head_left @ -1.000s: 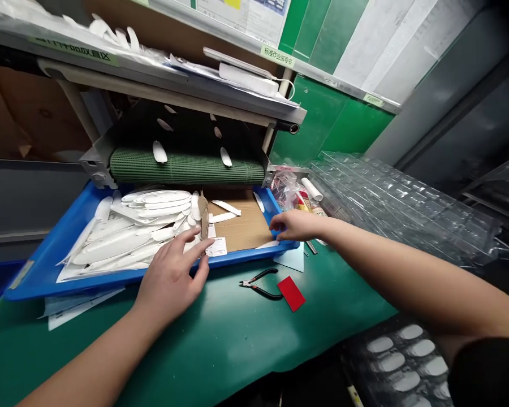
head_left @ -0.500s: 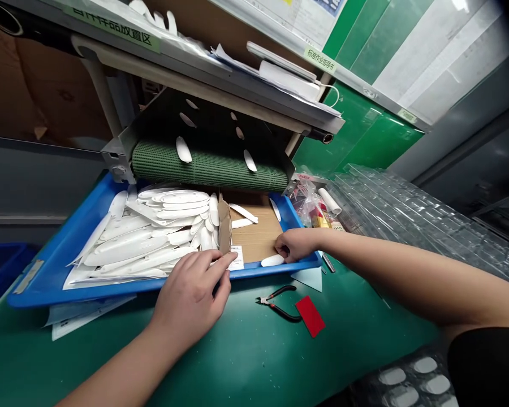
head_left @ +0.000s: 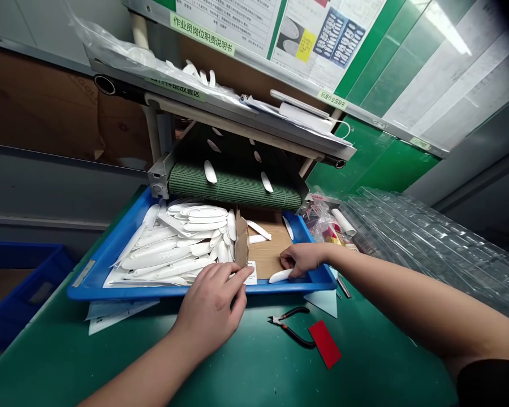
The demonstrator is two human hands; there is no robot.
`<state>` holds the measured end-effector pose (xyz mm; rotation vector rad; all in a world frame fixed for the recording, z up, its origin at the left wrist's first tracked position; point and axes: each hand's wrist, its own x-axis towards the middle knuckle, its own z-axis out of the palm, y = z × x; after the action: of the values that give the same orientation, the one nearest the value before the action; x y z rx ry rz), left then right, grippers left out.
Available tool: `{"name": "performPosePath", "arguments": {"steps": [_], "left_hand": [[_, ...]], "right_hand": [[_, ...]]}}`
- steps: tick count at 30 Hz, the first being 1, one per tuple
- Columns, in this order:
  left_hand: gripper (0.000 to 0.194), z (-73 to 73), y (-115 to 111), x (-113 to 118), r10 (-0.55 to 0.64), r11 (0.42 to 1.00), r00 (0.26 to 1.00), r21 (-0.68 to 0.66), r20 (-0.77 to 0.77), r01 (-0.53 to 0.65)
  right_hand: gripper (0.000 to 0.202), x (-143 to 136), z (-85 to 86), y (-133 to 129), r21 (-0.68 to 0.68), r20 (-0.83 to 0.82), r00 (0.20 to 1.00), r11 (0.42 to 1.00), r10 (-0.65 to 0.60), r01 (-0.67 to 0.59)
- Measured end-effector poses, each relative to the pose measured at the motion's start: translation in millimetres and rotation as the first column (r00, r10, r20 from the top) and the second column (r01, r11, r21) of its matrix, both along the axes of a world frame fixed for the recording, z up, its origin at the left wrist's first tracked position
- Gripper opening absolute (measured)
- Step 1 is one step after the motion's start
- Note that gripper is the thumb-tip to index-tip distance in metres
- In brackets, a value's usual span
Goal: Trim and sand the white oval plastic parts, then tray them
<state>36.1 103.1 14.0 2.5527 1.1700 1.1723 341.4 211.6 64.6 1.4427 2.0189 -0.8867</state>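
My left hand [head_left: 214, 302] lies over the front rim of the blue tray [head_left: 161, 293], fingers stretched out, the tips by the cardboard divider [head_left: 242, 240]. Nothing shows in its grasp. In the tray's right-hand section, my right hand [head_left: 304, 260] is closed at one end of a slim white plastic piece [head_left: 280, 276], its fingertips partly hidden. That piece lies just inside the front wall, over cardboard. Left of the divider is a heap of similar white plastic pieces [head_left: 165, 249]. A few more white pieces [head_left: 259, 229] rest in the right section.
Beyond the tray a green conveyor belt [head_left: 237, 186] carries several white pieces under a shelf [head_left: 254, 116]. Cutting pliers [head_left: 290, 328] and a red card [head_left: 324, 343] lie on the green table in front. Stacked clear plastic trays [head_left: 411, 243] stand at the right.
The camera view has swung, so the scene sits further right and lower. My right hand stays at the white piece, which looks slightly more tilted. My left hand keeps its place at the rim.
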Motion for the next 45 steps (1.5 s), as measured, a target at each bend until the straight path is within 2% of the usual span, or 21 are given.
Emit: {"name": "performPosePath", "arguments": {"steps": [4, 7, 9, 11, 15, 18, 22, 25, 26, 27, 29, 31, 33, 35, 38, 40, 42, 45], "left_hand": [[0.036, 0.1, -1.0, -0.7, -0.003, 1.0, 1.0, 0.001, 0.009, 0.003], [0.036, -0.3, -1.6, -1.4, -0.01, 1.0, 1.0, -0.002, 0.016, 0.01], [0.037, -0.7, -2.2, -1.7, -0.015, 1.0, 1.0, -0.007, 0.022, 0.015], [0.037, -1.0, -3.1, -1.5, -0.016, 1.0, 0.999, -0.015, 0.03, 0.016], [0.037, -0.4, -5.8, -0.5, -0.018, 0.999, 0.999, -0.033, 0.051, 0.019], [0.038, 1.8, -5.9, -2.6, -0.022, 0.998, 0.996, -0.052, 0.09, 0.027], [0.033, 8.0, 1.6, -13.7, 0.068, 0.997, 0.989, -0.034, 0.129, -0.064], [0.028, 14.1, 11.8, -26.2, 0.186, 0.982, 0.974, -0.008, 0.125, -0.187], [0.027, 16.0, 15.5, -30.7, 0.228, 0.973, 0.967, -0.003, 0.115, -0.229], [0.026, 17.6, 19.3, -35.2, 0.267, 0.963, 0.958, 0.0, 0.103, -0.268], [0.027, 20.0, 26.5, -44.2, 0.332, 0.943, 0.941, 0.007, 0.074, -0.333], [0.028, 21.5, 32.7, -52.6, 0.381, 0.924, 0.923, 0.001, 0.051, -0.381], [0.03, 23.5, 37.3, -59.3, 0.44, 0.898, 0.898, -0.039, 0.021, -0.439], [0.033, 27.7, 41.6, -62.7, 0.494, 0.863, 0.868, -0.093, -0.048, -0.496], [0.037, 39.2, 52.8, -58.5, 0.499, 0.848, 0.85, -0.107, -0.167, -0.519], [0.038, 48.1, 66.4, -49.7, 0.482, 0.849, 0.838, -0.099, -0.257, -0.519], [0.039, 55.5, 84.6, -38.4, 0.462, 0.845, 0.809, -0.098, -0.362, -0.526], [0.037, 62.4, 115.1, -22.2, 0.406, 0.835, 0.753, -0.125, -0.518, -0.536]], "right_hand": [[0.035, -2.5, 6.6, 8.8, -0.15, -0.053, 0.998, 0.988, -0.031, 0.023], [0.044, -0.5, 13.7, 11.7, -0.172, -0.147, 0.985, 0.983, -0.089, 0.063], [0.049, 1.8, 17.8, 14.7, -0.086, -0.23, 0.963, 0.988, -0.142, 0.125], [0.052, 3.7, 20.4, 18.2, 0.058, -0.319, 0.929, 0.974, -0.188, 0.217], [0.051, 3.6, 22.8, 20.4, 0.311, -0.426, 0.877, 0.875, -0.22, 0.371], [0.05, -2.4, 27.2, 13.4, 0.442, -0.45, 0.869, 0.795, -0.204, 0.415], [0.045, -21.3, 37.5, -19.7, 0.56, -0.48, 0.867, 0.715, -0.132, 0.418], [0.041, -40.0, 38.0, -70.2, 0.613, -0.506, 0.861, 0.678, -0.058, 0.406], [0.039, -45.6, 34.8, -90.2, 0.61, -0.511, 0.859, 0.695, -0.021, 0.38], [0.036, -50.3, 29.6, -110.2, 0.592, -0.514, 0.857, 0.738, 0.036, 0.324], [0.029, -54.8, 14.3, -145.8, 0.519, -0.463, 0.875, 0.844, 0.143, 0.137], [0.026, -50.2, -4.6, -171.0, 0.509, -0.374, 0.91, 0.86, 0.179, 0.04], [0.031, -35.4, -23.5, -185.8, 0.537, -0.319, 0.94, 0.84, 0.118, 0.077], [0.044, -12.7, -39.8, -196.1, 0.572, -0.303, 0.953, 0.801, 0.006, 0.177], [0.061, 23.9, -57.8, -214.3, 0.594, -0.28, 0.938, 0.731, -0.203, 0.336], [0.066, 42.3, -65.8, -228.2, 0.572, -0.264, 0.91, 0.707, -0.321, 0.415], [0.067, 53.3, -70.8, -239.1, 0.525, -0.277, 0.889, 0.718, -0.364, 0.457], [0.064, 58.7, -73.5, -244.1, 0.462, -0.34, 0.877, 0.751, -0.34, 0.471]]}}
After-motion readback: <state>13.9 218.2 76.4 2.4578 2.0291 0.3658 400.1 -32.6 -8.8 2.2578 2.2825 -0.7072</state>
